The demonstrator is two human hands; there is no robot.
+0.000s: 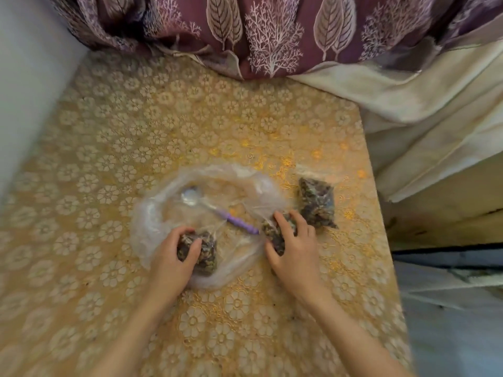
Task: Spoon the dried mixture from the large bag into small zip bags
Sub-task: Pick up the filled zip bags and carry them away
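A large clear plastic bag [163, 213] lies flattened and crumpled in the middle of the table, looking nearly empty. On it rests a spoon [217, 210] with a metal bowl and a purple handle. My left hand [174, 257] grips a small zip bag [206, 251] filled with dark dried mixture, at the large bag's near edge. My right hand [294, 246] holds a second filled small bag [275, 235] at the large bag's right edge. A third filled small bag [317, 202] lies on the table just right of my right hand.
The table carries a yellow cloth with a white flower pattern [136, 131]. A purple leaf-print curtain [272, 31] hangs at the far edge, and a cream cloth [422, 110] drapes past the table's right edge. A pale wall [30, 91] bounds the left side.
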